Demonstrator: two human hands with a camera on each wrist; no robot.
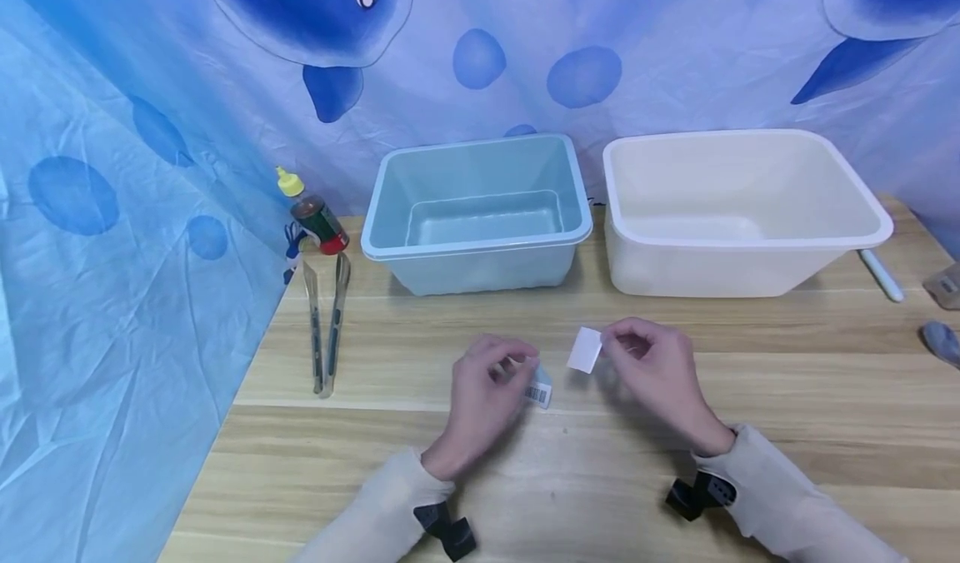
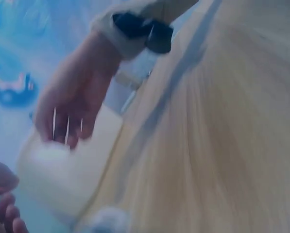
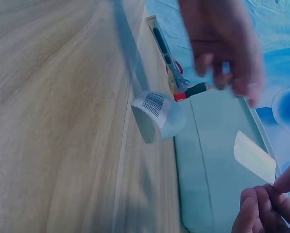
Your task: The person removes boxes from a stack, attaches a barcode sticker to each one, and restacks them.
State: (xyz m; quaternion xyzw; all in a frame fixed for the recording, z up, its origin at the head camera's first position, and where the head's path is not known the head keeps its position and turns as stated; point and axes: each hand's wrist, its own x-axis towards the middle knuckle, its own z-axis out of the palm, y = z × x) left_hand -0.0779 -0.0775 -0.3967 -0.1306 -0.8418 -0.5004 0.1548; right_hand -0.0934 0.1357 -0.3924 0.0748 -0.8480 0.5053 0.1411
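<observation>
My right hand (image 1: 651, 371) pinches a small white piece of paper (image 1: 585, 350) between thumb and fingertip, above the wooden table. In the right wrist view that paper (image 3: 254, 158) stands out from the fingertips. A curled piece with a barcode (image 3: 154, 109), pale blue and white like a label, appears apart from my left hand (image 3: 222, 48), whose fingers hang loosely bent. From the head view, the left hand (image 1: 487, 401) partly covers this barcode piece (image 1: 538, 390). Whether the piece touches the table is hard to tell. Blur softens the left wrist view.
Behind the hands stand a blue bin (image 1: 480, 271) and a white bin (image 1: 697, 271). Two long slim tools (image 1: 326, 330) lie at the left, near a yellow-capped bottle (image 1: 318, 217). A light blue stick (image 1: 881, 276) and a grey item (image 1: 941, 342) lie at the right.
</observation>
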